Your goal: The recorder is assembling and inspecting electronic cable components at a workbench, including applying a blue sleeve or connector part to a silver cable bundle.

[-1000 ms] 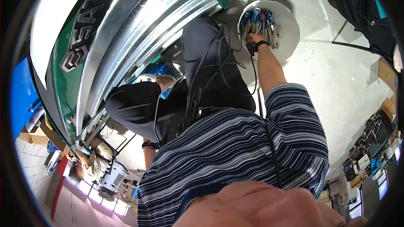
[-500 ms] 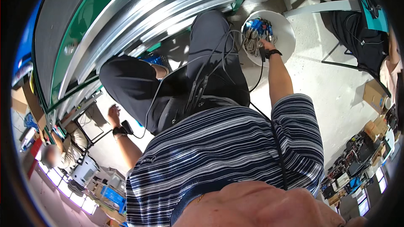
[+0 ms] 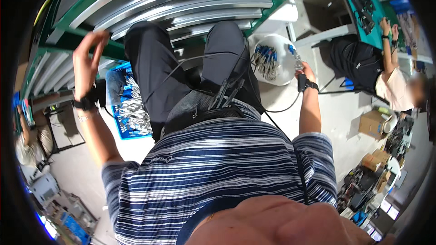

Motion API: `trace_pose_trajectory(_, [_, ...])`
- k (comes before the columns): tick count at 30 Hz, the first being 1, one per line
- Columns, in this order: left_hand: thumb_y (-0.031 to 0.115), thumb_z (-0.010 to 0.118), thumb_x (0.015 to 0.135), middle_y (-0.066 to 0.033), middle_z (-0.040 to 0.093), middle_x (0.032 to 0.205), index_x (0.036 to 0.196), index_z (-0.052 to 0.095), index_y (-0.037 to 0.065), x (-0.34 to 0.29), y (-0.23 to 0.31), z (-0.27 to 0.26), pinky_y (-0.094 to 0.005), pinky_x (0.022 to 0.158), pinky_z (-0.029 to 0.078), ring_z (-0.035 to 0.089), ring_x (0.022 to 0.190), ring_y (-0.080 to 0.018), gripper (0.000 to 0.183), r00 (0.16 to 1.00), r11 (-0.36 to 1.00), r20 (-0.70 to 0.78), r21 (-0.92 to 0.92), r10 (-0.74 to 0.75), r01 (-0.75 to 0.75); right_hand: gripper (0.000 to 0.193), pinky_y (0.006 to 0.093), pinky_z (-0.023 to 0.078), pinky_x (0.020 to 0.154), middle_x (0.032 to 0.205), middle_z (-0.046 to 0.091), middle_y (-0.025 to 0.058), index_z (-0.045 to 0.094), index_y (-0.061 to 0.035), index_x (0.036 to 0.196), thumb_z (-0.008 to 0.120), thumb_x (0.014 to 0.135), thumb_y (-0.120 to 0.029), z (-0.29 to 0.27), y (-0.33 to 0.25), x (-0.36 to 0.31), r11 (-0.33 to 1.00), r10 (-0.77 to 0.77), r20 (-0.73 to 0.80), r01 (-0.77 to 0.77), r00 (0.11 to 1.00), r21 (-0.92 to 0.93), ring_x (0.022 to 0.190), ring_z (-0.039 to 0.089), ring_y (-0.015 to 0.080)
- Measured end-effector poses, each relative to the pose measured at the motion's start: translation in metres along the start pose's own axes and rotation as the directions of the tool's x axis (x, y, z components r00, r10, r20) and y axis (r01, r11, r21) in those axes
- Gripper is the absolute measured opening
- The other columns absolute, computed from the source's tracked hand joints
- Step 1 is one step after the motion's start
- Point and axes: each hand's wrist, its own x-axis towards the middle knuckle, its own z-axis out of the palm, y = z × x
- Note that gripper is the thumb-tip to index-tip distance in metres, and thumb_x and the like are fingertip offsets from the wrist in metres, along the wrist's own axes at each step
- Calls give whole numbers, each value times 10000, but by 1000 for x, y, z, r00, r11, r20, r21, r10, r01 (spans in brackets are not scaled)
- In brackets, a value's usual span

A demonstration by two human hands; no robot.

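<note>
On the right, my right hand [image 3: 307, 71] is closed round a bundled grey cable [image 3: 297, 59] with a blue connector at its end, held over the rim of a white bucket [image 3: 287, 73]. Several similar cables with blue connectors [image 3: 266, 60] lie inside that bucket. My left hand [image 3: 88, 59] is raised at the left beside the green-framed bench, its fingers bent and apart, with nothing seen in it. Below and right of that hand, a blue crate [image 3: 121, 129] full of grey cable bundles [image 3: 134, 109] stands beside my left leg.
A slatted metal bench [image 3: 195, 7] with a green frame spans the area ahead of my knees. Thin black leads run from my wrists across my lap. At the right a person sits by a green table [image 3: 370, 34]; cardboard boxes [image 3: 373, 124] stand behind. Another person is far left.
My right hand has come up out of the bucket with a cable bundle. My left hand has risen forward to the bench edge. The view has turned, bringing the blue crate into sight.
</note>
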Motion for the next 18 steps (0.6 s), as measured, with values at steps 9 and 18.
trace_pose_trajectory(9, [101,590,976,-41,663,1051,1139,619,-11,104,71,-34,-261,882,492,629,995,-112,200,951,927,-47,-211,307,-310,232,211,339,463,698,525,-38,567,-95,874,599,962,-307,147,-240,-177,842,-503,215,531,837,-96,485,400,46])
trace_pose_trajectory(18, [279,632,962,-77,658,999,1125,628,50,216,98,11,-309,891,514,634,915,-179,281,892,890,60,-130,447,-437,267,241,394,647,893,536,-68,652,-118,1102,586,963,-336,409,-356,-215,98,-704,568,851,426,-516,818,500,53])
